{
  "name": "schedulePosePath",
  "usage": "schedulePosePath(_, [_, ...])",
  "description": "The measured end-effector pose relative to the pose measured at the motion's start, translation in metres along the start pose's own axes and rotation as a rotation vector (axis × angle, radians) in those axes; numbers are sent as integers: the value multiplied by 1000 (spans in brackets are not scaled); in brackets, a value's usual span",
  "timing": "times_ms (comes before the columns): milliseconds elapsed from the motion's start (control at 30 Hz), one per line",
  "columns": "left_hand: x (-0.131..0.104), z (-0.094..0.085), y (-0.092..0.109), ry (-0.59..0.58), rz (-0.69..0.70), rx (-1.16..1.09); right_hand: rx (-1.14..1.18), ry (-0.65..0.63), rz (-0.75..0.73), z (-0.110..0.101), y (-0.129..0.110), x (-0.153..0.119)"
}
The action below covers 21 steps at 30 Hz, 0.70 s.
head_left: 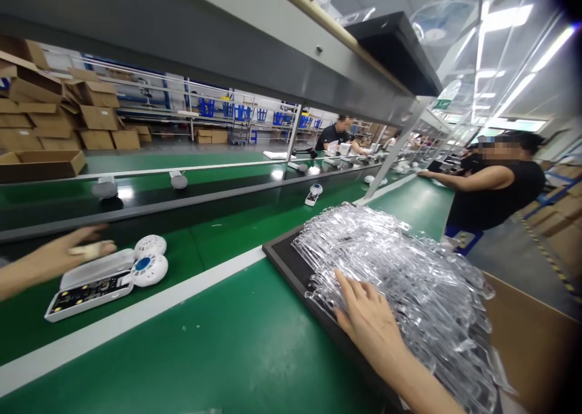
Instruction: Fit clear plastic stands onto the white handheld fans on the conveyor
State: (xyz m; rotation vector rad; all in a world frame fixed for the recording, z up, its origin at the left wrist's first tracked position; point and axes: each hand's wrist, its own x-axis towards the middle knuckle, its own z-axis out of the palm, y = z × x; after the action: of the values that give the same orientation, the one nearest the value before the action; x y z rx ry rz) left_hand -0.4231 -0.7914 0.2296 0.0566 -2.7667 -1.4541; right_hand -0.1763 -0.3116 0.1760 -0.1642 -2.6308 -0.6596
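Observation:
My right hand (370, 320) rests on the near left side of a heap of clear plastic parts (377, 244). Its fingers are stretched out and apart, touching the heap. A dark tray (284, 253) lies under the parts. Slightly blurred, my left hand (84, 247) reaches in from the left over the green conveyor with its fingers extended, and a pale wrap covers one finger. Just right of and below it lies an opened white handheld fan (148, 268), with a dark circuit board (91, 293) showing in its handle.
Another opened white fan (313, 194) lies farther along the belt (240, 232). White fan units (179, 179) stand beyond the rail. A grey overhead beam (227, 50) and a post (393, 153) cross the view. A co-worker (498, 186) sits at the right; cardboard boxes (97, 117) are stacked left.

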Motion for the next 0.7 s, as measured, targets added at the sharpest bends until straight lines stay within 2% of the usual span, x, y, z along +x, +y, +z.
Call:
schedulePosePath(67, [14,14,-8,-212,-10,75,-36,-28,7,-3,-1,7])
schedulePosePath(133, [21,21,-12,-354,0,78,-78,-44,14,-4,-2,11])
schedulePosePath(167, [22,21,-12,-372,-3,72,-85,-38,15,-3,-1,13])
schedulePosePath(267, [20,13,-9,-316,-20,69,-61,26,6,3,5,18])
schedulePosePath(400, [18,2,-4,-358,-170,-45,13,143,-55,5,0,34])
schedulePosePath(500, [20,3,-2,-414,-227,-153,83,155,-115,-7,-28,55])
schedulePosePath(600, [22,11,0,-378,-115,-140,125,89,-191,-24,-75,75])
schedulePosePath(700, [29,19,1,-307,-37,-38,206,-37,-290,-35,-124,85])
